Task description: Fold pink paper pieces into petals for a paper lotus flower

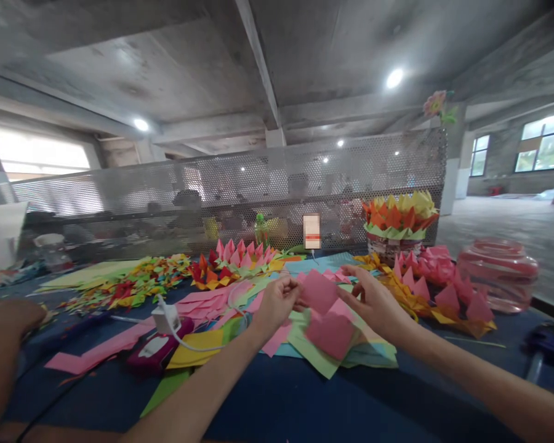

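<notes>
Over the table, the left hand pinches pink paper (right hand loosely spread, perhaps touching it).

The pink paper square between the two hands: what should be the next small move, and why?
Probably bring one corner of the pink paper square across to start a fold: it looks flat, the left hand pinches its left side, the right hand is at its right corner, and folded pink petals stand nearby.
</notes>
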The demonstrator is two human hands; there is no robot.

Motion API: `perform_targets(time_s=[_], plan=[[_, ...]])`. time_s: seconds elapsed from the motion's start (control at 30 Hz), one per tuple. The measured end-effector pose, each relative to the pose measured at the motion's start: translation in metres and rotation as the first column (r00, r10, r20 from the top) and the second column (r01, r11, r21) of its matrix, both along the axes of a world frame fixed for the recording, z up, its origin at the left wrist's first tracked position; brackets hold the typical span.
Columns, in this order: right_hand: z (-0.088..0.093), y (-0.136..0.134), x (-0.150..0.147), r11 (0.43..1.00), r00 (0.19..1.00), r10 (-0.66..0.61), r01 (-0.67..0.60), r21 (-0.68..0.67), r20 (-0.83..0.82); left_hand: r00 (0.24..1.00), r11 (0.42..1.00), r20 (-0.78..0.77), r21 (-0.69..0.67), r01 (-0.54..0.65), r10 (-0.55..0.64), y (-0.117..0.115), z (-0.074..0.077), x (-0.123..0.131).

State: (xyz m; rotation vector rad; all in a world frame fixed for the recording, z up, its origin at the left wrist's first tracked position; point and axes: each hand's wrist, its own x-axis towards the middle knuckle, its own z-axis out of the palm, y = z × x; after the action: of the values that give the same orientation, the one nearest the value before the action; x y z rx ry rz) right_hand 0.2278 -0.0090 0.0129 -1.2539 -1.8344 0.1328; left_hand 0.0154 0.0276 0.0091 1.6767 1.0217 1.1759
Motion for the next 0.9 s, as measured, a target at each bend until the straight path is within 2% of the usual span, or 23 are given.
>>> perform_targets(time_s=[0.17, 0.23, 0.33, 0.4, 0.47, 0.57, 0.63, 0.8, 0.9], plan=[[0.008, 0.011, -0.021, 0.995, 0.995, 0.102, -0.102, 0.016, 0.019, 0.996, 0.965, -0.086, 0.261, -0.016, 0.039, 0.000, -0.004, -0.001], [0.002, 0.017, -0.026, 0.991, 0.993, 0.118, -0.119, 0.065, 0.010, 0.992, 0.942, -0.104, 0.335, -0.028, 0.067, 0.000, -0.005, -0.003], [-0.014, 0.024, -0.029, 0.988, 0.996, 0.065, -0.055, 0.143, -0.068, 0.992, 0.917, -0.102, 0.398, -0.030, 0.077, -0.001, -0.005, -0.004], [-0.024, 0.026, -0.028, 0.997, 0.980, 0.060, -0.049, 0.064, -0.192, 0.992, 0.900, -0.104, 0.436, -0.024, 0.077, -0.002, -0.004, -0.005], [-0.029, 0.024, -0.027, 0.986, 0.926, 0.111, -0.147, -0.073, -0.360, 0.990, 0.877, -0.116, 0.480, -0.015, 0.080, -0.004, -0.003, -0.004], [-0.025, 0.017, -0.025, 0.918, 0.801, 0.135, -0.323, -0.231, -0.584, 0.987, 0.841, -0.135, 0.541, 0.000, 0.086, -0.007, -0.001, -0.004], [-0.017, 0.013, -0.022, 0.886, 0.756, 0.175, -0.400, -0.234, -0.631, 0.990, 0.843, -0.123, 0.537, 0.015, 0.061, -0.008, 0.000, -0.003], [-0.009, 0.016, -0.015, 0.833, 0.718, 0.437, -0.550, -0.056, -0.542, 0.997, 0.932, 0.034, 0.357, 0.057, -0.074, -0.006, 0.003, -0.002], [-0.012, 0.018, -0.015, 0.832, 0.724, 0.433, -0.550, -0.070, -0.537, 0.991, 0.967, 0.083, 0.244, 0.079, -0.102, -0.006, 0.005, -0.002]])
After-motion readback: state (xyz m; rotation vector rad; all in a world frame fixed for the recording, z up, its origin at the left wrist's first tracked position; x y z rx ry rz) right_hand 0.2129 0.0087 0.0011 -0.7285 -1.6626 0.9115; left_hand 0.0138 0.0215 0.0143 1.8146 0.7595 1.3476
